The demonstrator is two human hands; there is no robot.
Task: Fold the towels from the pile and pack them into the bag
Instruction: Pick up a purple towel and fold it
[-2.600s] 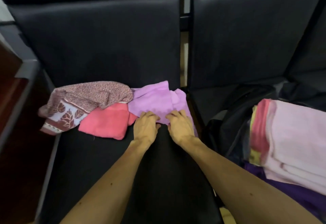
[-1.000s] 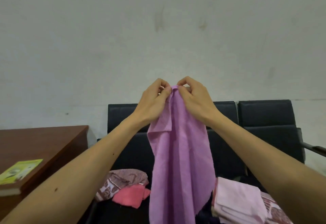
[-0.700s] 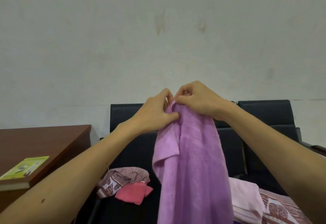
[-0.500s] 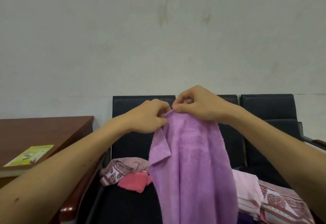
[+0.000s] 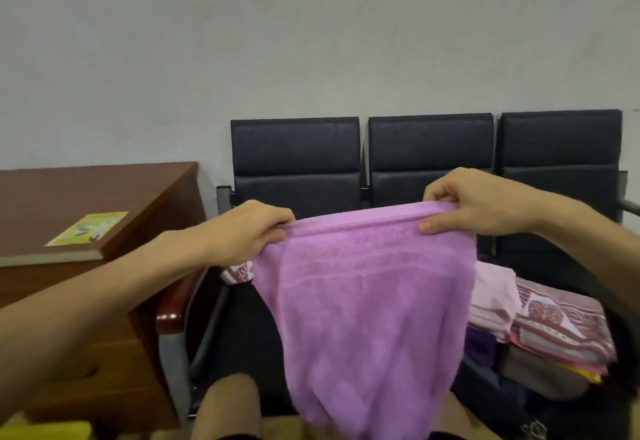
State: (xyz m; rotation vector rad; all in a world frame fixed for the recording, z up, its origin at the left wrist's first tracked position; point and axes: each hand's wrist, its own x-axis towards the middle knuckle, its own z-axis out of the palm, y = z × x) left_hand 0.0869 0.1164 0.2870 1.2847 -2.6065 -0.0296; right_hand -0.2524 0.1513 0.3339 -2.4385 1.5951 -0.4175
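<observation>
I pinch the purple terry towel (image 5: 363, 304) by its hemmed top edge, my left hand (image 5: 249, 231) and right hand (image 5: 478, 202) spread apart; its nubby cloth hangs limp before the black padded bench (image 5: 298, 148).

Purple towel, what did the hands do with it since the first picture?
The left hand and right hand lifted the purple towel off the chair seat, then slid apart along its top edge, spreading it wide. Both still pinch it. The folded stack stayed put.
</observation>
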